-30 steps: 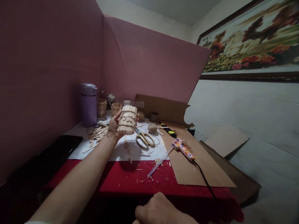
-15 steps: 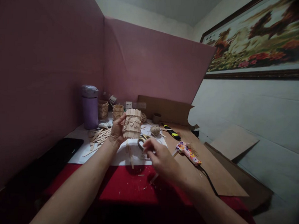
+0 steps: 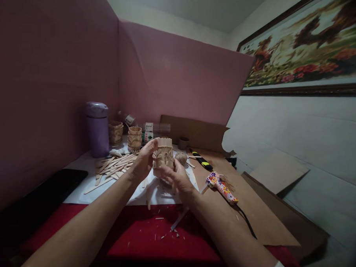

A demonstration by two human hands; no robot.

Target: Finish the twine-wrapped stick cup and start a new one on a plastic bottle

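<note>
Between my two hands is a small cup made of wooden craft sticks (image 3: 164, 154), held up above the white paper. Twine bands and a raised decoration run round its side. My left hand (image 3: 147, 155) grips its left side, fingers partly hidden behind it. My right hand (image 3: 178, 179) is closed round the lower right side, thumb and fingers against the wall. Loose craft sticks (image 3: 116, 166) lie in a pile left of my hands. Just behind the cup sits a ball of twine (image 3: 181, 158).
Two more stick cups (image 3: 134, 139) stand at the back left beside a purple bottle (image 3: 97, 130). A flower-patterned glue gun (image 3: 223, 187) lies on the brown board (image 3: 251, 207), near a black-and-yellow cutter (image 3: 202, 160). A dark phone-like slab (image 3: 66, 180) rests at left. Scraps dot the red cloth (image 3: 141, 230).
My right hand has come up and taken hold of the cup, which has turned and moved slightly lower. The scissors seen beside it before are now hidden.
</note>
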